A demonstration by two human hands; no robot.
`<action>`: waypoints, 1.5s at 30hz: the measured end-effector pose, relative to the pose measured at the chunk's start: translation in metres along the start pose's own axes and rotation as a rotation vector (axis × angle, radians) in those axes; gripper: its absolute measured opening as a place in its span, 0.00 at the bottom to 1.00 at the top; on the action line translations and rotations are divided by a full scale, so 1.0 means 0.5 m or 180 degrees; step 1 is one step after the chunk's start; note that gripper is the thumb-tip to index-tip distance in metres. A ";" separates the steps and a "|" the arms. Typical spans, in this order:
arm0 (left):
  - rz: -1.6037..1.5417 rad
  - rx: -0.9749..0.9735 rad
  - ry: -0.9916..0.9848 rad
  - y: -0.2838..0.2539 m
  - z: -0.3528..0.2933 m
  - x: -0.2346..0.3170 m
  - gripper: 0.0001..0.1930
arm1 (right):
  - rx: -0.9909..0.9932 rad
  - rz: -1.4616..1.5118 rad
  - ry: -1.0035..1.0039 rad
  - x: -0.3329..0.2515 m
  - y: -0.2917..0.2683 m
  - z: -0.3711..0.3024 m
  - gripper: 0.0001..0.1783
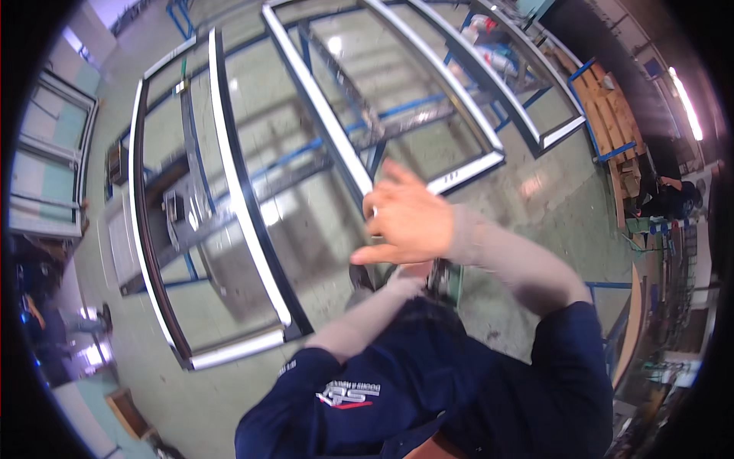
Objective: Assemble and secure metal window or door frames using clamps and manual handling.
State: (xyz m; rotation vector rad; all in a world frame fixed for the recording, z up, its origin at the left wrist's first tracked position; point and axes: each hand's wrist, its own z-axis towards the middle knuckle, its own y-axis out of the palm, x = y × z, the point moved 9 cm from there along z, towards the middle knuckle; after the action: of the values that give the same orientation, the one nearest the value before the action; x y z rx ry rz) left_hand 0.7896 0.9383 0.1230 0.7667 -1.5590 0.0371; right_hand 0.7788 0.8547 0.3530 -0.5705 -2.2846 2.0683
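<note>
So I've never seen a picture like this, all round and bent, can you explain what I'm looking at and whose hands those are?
This is one picture from a wide fisheye camera worn on a person's head, looking down, so straight edges bend near the rim. There is no machine. The blue sleeves rising from the bottom are the wearer's own arms. The right hand is raised, fingers apart, blurred by motion, and seems to hold nothing. The left hand is mostly hidden beneath it, so I cannot tell what it is doing. Beyond them, large glazed window frames lie flat on blue stands over a workshop floor.
</note>
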 end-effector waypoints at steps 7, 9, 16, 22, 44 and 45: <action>0.0489 0.0302 -0.0002 0.003 0.024 0.073 0.15 | 0.1609 -0.0712 0.2124 0.246 -0.101 -0.288 0.36; 0.0447 0.0256 -0.0122 0.009 0.016 0.074 0.14 | 0.1219 0.1108 0.2207 0.287 0.039 -0.296 0.35; 0.0236 -0.0132 -0.0168 0.028 0.004 0.056 0.18 | -0.0477 0.3258 0.1447 0.251 0.289 -0.084 0.24; 0.1868 -0.0396 0.0268 -0.083 -0.028 0.115 0.18 | -0.0092 0.4258 0.1590 0.210 0.281 -0.085 0.16; -0.1780 0.0596 -0.2068 -0.270 0.126 -0.278 0.19 | 0.0828 0.5164 0.3397 0.190 0.397 -0.316 0.10; -0.1742 0.0601 -0.2078 -0.271 0.126 -0.279 0.19 | 0.0879 0.5058 0.3570 0.190 0.409 -0.335 0.10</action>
State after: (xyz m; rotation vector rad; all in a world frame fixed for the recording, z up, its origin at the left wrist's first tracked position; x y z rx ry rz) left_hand 0.7915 0.8663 -0.0680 1.4328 -1.9093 -0.5207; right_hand 0.7843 1.0542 0.1552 -2.9845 -0.6709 1.2133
